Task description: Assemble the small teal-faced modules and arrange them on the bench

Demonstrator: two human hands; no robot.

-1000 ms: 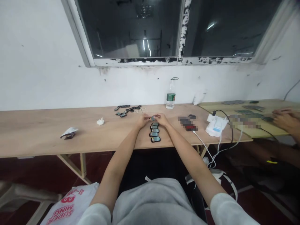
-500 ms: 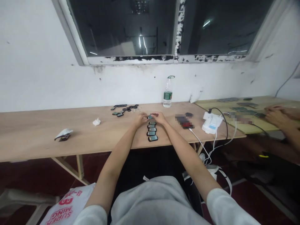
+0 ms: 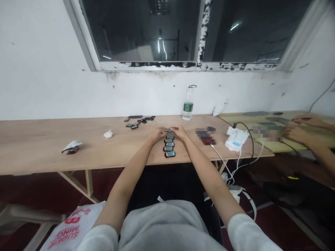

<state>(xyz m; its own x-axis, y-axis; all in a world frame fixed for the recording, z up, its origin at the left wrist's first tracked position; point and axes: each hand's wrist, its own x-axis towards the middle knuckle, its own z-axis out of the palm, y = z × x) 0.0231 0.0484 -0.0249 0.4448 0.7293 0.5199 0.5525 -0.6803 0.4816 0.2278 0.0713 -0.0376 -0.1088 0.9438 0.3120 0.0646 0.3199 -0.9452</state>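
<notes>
Left hand and right hand pinch a black-framed screen module
Fingertips pressed together on it from both sides, just above a tidy row of like modules on the wooden table; a light, square hold suits parts this small

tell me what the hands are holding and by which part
The left hand and right hand seem to pinch one small dark screen by its opposite ends, just above the row of screens.

Pale grey top, white sleeves, bare forearms, bare hands.
</notes>
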